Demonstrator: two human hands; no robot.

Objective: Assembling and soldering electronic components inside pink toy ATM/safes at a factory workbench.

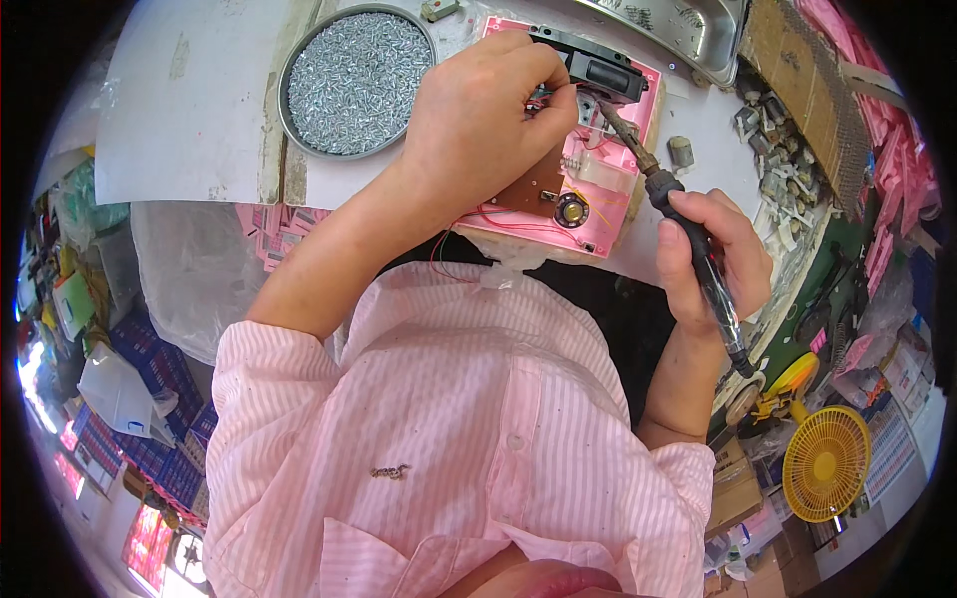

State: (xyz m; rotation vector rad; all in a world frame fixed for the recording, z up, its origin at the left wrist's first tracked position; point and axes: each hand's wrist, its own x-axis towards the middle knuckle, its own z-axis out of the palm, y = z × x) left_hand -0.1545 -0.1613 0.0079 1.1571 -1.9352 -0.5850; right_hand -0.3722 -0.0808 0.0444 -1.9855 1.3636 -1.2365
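My right hand (726, 261) grips a soldering iron (706, 257) by its dark handle, its tip reaching up and left to a pink plastic panel (533, 227). Over the panel, my left hand (493, 110) is closed in a pinch close to the iron's tip; what its fingers hold is hidden, though thin wires show beside them. A long black plastic part (598, 72) lies across the panel's far side. Nearer to me are a brown board (533, 194), partly under my left hand, and a small round metal-and-black part (571, 209), with red and yellow wires around them.
Left of the panel stands a round metal tray (286, 100) full of small screws. A metal tray (726, 45) is at the far right. Several small metal motors (773, 149) lie along the right side, one (680, 151) nearer the iron. A yellow fan (825, 463) stands lower right.
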